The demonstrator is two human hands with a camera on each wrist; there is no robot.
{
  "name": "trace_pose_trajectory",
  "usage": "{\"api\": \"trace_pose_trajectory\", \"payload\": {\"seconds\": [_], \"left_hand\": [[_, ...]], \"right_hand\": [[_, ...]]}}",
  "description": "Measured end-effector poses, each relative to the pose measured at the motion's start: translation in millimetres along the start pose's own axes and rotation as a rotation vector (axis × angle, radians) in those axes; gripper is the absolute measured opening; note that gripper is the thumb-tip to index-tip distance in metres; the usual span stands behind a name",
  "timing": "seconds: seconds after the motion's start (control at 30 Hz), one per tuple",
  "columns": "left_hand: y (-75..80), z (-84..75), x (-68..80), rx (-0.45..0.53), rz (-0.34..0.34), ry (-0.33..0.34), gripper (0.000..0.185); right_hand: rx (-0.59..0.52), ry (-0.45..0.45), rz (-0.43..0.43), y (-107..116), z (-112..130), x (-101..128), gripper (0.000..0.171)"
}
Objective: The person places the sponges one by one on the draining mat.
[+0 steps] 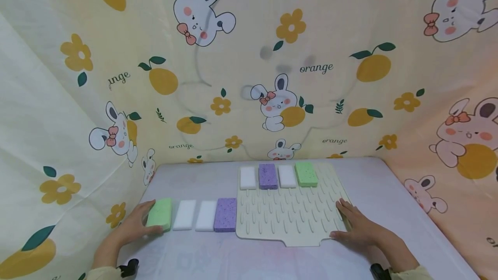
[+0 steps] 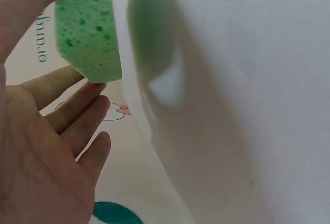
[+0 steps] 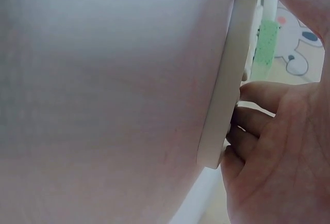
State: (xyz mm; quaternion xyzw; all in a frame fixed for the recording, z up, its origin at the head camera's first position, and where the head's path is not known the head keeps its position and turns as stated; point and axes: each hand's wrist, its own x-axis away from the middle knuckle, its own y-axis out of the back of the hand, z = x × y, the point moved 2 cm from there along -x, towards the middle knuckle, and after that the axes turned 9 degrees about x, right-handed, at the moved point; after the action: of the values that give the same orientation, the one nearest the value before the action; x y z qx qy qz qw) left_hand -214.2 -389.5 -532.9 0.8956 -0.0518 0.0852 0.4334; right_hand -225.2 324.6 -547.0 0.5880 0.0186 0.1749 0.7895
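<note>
At the left end of the front row, my left hand [image 1: 132,226] pinches a green sponge [image 1: 160,214] between thumb and fingers. The left wrist view shows the pitted green sponge [image 2: 90,33] low over the white tabletop. Beside it on the table lie a white block [image 1: 184,215], a second white block [image 1: 205,216] and a purple sponge [image 1: 225,215] against the mat's left edge. My right hand [image 1: 362,228] rests on the right edge of the cream ridged mat [image 1: 288,217], fingers over its top and thumb by its front corner.
Along the mat's back edge lie a white block [image 1: 248,178], a purple sponge [image 1: 268,176], another white block [image 1: 287,176] and a green sponge [image 1: 306,174]. A printed curtain [image 1: 241,55] hangs behind and at both sides of the white table [image 1: 218,258].
</note>
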Motion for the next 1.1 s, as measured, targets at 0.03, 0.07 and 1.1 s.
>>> {"api": "trace_pose_trajectory", "payload": {"seconds": [0.03, 0.07, 1.1], "left_hand": [[1.0, -1.3, 0.8, -0.005, -0.008, 0.008, 0.127], [1.9, -2.5, 1.3, -0.011, -0.017, 0.010, 0.127], [-51.1, -85.8, -21.0, 0.090, -0.104, -0.226, 0.113]], "right_hand": [[-0.003, -0.005, 0.003, 0.4, 0.4, 0.1, 0.119], [0.000, -0.007, 0.003, 0.9, 0.6, 0.0, 0.119], [-0.017, 0.006, 0.002, 2.5, 3.2, 2.5, 0.118]]}}
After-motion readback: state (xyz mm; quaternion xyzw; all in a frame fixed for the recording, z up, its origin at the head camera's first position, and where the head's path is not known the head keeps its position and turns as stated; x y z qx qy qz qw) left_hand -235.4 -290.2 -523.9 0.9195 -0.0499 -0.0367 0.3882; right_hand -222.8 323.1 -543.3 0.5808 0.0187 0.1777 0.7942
